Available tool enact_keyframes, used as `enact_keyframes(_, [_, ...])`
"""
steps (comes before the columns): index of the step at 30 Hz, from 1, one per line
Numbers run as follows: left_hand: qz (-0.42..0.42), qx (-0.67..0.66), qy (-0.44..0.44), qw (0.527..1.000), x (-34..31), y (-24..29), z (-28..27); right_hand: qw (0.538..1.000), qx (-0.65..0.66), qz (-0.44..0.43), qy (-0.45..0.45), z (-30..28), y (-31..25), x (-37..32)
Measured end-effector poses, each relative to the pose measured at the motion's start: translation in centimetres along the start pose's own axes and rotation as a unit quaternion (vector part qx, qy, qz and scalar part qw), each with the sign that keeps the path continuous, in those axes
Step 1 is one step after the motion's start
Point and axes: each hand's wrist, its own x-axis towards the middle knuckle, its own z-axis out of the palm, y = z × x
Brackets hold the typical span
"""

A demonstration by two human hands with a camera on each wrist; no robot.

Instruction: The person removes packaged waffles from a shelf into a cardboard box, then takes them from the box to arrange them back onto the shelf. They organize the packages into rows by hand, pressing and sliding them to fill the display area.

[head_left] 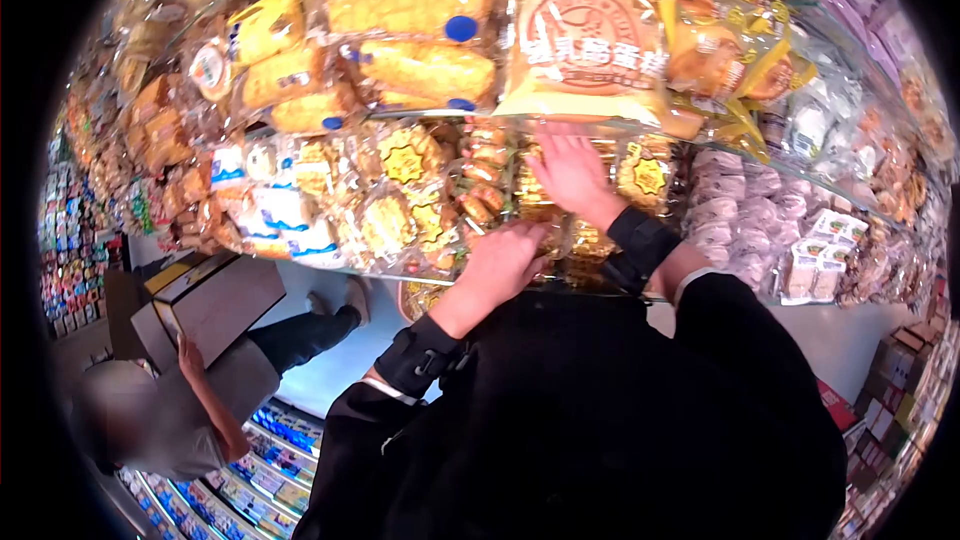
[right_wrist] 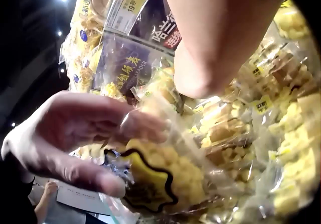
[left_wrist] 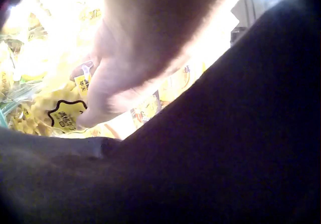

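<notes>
My left hand [head_left: 505, 260] is at the front of a bin of clear-wrapped snacks in the head view. In the right wrist view, its thumb and fingers curl round the edge of a clear packet [right_wrist: 188, 176] of yellow puffed pieces with a wavy-edged yellow label. The left wrist view shows its fingertips at the label [left_wrist: 65, 114]. My right hand [head_left: 575, 175] reaches further into the same bin, fingers extended over gold-wrapped packets [head_left: 532, 183]. Close up, part of the right hand [right_wrist: 200, 73] hangs over more clear packets [right_wrist: 225, 128]; its fingertips are hidden there.
Above the bin, a shelf holds large bagged cakes [head_left: 590, 35] and yellow bread rolls [head_left: 410, 5]. Purple-wrapped packets [head_left: 735, 200] lie to the right, white-and-blue packets [head_left: 290, 220] to the left. At lower left, another person [head_left: 185, 420] holds a large carton [head_left: 215, 305].
</notes>
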Motion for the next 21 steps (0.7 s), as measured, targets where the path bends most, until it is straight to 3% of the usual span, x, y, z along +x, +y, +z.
enact_keyframes(4, [-0.041,-0.02,0.018,0.999,4.2,0.1,-1.2,0.996,-0.023,0.072,0.05,3.3,0.3,-0.9])
enact_keyframes(5, [0.01,0.013,0.097,0.995,5.7,-0.4,-1.2,0.997,-0.021,0.074,0.031,3.5,0.6,-1.0])
enact_keyframes(6, [0.024,0.062,0.118,0.991,7.1,-0.6,-1.3,0.996,-0.022,0.081,0.031,3.8,0.7,-1.2])
enact_keyframes(7, [0.014,0.156,0.106,0.982,8.7,-1.8,-0.2,0.966,0.241,0.064,0.07,4.0,0.8,-1.3])
enact_keyframes(8, [0.004,0.247,0.094,0.964,10.3,-2.0,-0.1,0.866,0.487,0.041,0.105,3.9,0.5,-1.2])
enact_keyframes(9, [-0.041,0.296,-0.011,0.954,11.4,-2.1,0.1,0.993,0.046,0.101,0.037,3.9,0.2,-0.9])
enact_keyframes(10, [-0.085,0.339,-0.12,0.929,12.3,-1.4,-0.5,0.989,0.01,0.077,0.129,4.2,0.0,-1.1])
enact_keyframes(12, [-0.066,0.348,-0.069,0.933,12.2,-2.4,1.2,0.995,-0.026,0.099,-0.023,3.0,-0.4,-1.2])
enact_keyframes(13, [-0.045,0.392,-0.029,0.918,12.0,-3.0,2.4,0.995,-0.045,0.085,0.04,4.2,-0.4,-1.4])
enact_keyframes(14, [-0.027,0.432,0.012,0.901,11.9,-3.6,3.5,0.993,-0.078,0.085,-0.006,3.1,-0.6,-1.6])
enact_keyframes(16, [-0.059,0.414,0.01,0.908,12.4,-4.6,4.9,0.989,-0.111,0.094,-0.007,3.6,-0.3,-1.3])
enact_keyframes(17, [-0.052,0.418,0.058,0.905,12.6,-4.8,5.1,0.99,-0.112,0.087,-0.019,4.0,-0.1,-1.5])
enact_keyframes(18, [-0.065,0.411,0.057,0.908,12.8,-4.9,5.2,0.989,-0.115,0.088,-0.006,4.2,0.1,-1.5])
enact_keyframes(20, [-0.098,0.378,-0.043,0.919,13.2,-4.7,4.7,0.991,-0.118,0.07,-0.001,4.4,0.3,-1.0])
enact_keyframes(21, [-0.066,0.417,0.059,0.905,13.0,-5.4,5.5,0.992,-0.103,0.064,-0.016,4.3,0.6,-0.7])
